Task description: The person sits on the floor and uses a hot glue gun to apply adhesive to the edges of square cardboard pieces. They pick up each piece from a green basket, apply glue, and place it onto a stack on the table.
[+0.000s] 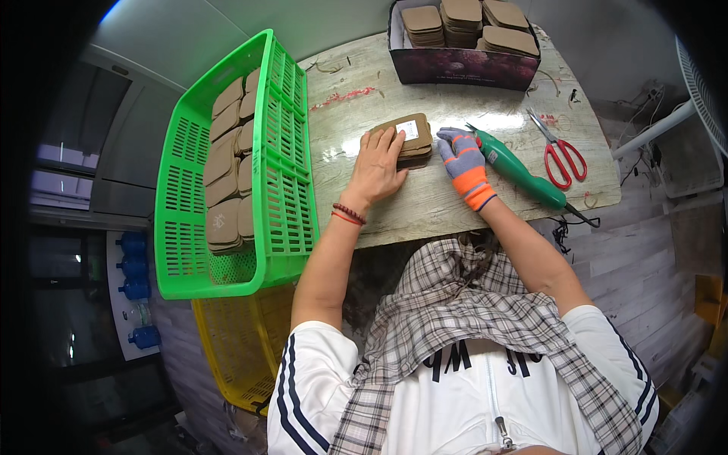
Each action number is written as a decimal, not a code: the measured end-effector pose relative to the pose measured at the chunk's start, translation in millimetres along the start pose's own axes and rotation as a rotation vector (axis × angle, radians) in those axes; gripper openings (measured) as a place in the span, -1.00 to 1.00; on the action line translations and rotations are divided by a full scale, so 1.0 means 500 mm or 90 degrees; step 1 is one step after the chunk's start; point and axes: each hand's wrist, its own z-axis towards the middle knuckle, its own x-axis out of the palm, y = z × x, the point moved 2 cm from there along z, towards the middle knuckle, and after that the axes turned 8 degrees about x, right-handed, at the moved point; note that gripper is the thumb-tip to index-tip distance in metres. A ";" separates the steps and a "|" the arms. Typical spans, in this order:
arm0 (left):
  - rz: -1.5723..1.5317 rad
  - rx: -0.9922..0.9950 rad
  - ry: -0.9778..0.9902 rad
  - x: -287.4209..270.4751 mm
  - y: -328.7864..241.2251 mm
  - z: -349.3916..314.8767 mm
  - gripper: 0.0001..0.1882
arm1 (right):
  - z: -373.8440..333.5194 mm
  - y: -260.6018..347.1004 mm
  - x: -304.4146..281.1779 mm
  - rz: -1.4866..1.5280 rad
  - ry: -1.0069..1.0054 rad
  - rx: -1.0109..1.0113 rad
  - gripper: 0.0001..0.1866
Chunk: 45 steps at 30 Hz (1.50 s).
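A small stack of brown rounded cardboard pieces with a white label on top lies on the wooden table. My bare left hand rests flat on its left side, fingers spread. My right hand, in a purple, grey and orange glove, touches the stack's right edge with curled fingers. A green-handled tool lies just right of that hand, its tip near the glove.
A green plastic basket holding rows of the same brown pieces stands at the left, over a yellow basket. A dark box with stacks of brown pieces sits at the table's far edge. Red scissors lie at the right.
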 end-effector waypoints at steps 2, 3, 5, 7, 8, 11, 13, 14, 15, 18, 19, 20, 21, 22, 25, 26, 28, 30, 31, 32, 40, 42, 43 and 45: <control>-0.040 0.022 0.034 -0.015 0.005 0.013 -0.24 | 0.001 -0.015 0.006 0.005 -0.017 -0.014 -0.77; -0.055 0.026 0.032 -0.017 0.008 0.016 -0.24 | 0.003 -0.016 0.008 0.019 -0.027 -0.015 -0.76; -0.085 0.037 0.028 -0.016 0.013 0.022 -0.23 | 0.002 -0.020 0.007 0.042 -0.040 0.007 -0.72; 0.009 0.035 0.055 -0.008 0.010 0.032 -0.24 | 0.001 -0.020 0.009 0.065 -0.046 0.053 -0.67; 0.055 0.034 0.068 -0.003 0.008 0.036 -0.25 | 0.001 -0.018 0.012 0.079 -0.046 0.051 -0.64; 0.034 -0.010 0.019 0.005 0.010 0.049 -0.32 | 0.006 -0.021 0.012 0.089 -0.034 0.046 -0.57; 0.051 -0.035 -0.061 0.025 0.021 0.051 -0.39 | 0.005 -0.019 0.011 0.066 -0.008 0.046 -0.51; 0.062 -0.049 -0.102 0.031 0.030 0.049 -0.42 | 0.006 -0.016 0.015 0.099 0.011 0.064 -0.47; -0.031 -0.093 -0.175 0.032 0.033 0.049 -0.45 | 0.006 -0.022 0.016 0.129 0.028 0.087 -0.43; -0.588 -0.248 -0.393 0.009 0.011 0.072 -0.56 | 0.026 -0.061 0.018 0.300 0.052 0.144 -0.05; -0.753 -0.259 -0.438 -0.001 -0.003 0.066 -0.56 | 0.030 -0.049 0.011 0.335 0.062 0.135 0.03; -0.920 -0.269 -0.477 -0.009 -0.017 0.051 -0.56 | 0.028 -0.025 0.004 0.370 0.076 0.126 0.10; -0.960 -0.274 -0.462 -0.022 -0.034 0.038 -0.57 | 0.028 0.014 -0.016 0.355 0.100 0.073 0.15; -1.001 -0.281 -0.444 -0.030 -0.050 0.025 -0.58 | 0.028 0.058 -0.041 0.339 0.125 0.022 0.20; -1.026 -0.244 -0.364 -0.013 -0.082 0.002 -0.59 | 0.004 0.107 -0.068 0.425 0.213 0.013 0.25; -1.001 -0.268 -0.332 -0.006 -0.091 -0.003 -0.60 | -0.014 0.108 -0.064 0.513 0.275 0.080 0.25; -0.921 -0.264 -0.269 0.013 -0.087 -0.015 -0.58 | -0.035 0.074 -0.047 0.489 0.285 0.094 0.25; -0.948 -0.269 -0.293 0.020 -0.093 -0.025 -0.58 | -0.057 0.064 -0.042 0.401 0.248 0.043 0.24; -0.961 -0.277 -0.304 0.021 -0.099 -0.031 -0.58 | -0.060 0.061 -0.037 0.469 0.303 0.095 0.22; -0.916 -0.247 -0.326 0.033 -0.097 -0.025 -0.57 | -0.056 0.059 -0.034 0.437 0.271 0.056 0.20; -1.026 -0.249 -0.366 0.049 -0.126 -0.020 -0.43 | -0.070 0.059 0.005 0.459 0.091 0.150 -0.35; -1.026 -0.242 -0.376 0.047 -0.136 -0.018 -0.42 | -0.057 0.040 0.008 0.487 0.088 0.194 -0.41; -1.009 -0.228 -0.386 0.055 -0.135 -0.014 -0.42 | -0.060 0.049 0.007 0.494 0.084 0.168 -0.42; -0.958 -0.218 -0.386 0.062 -0.151 -0.031 -0.43 | -0.069 0.061 -0.003 0.510 0.089 0.132 -0.42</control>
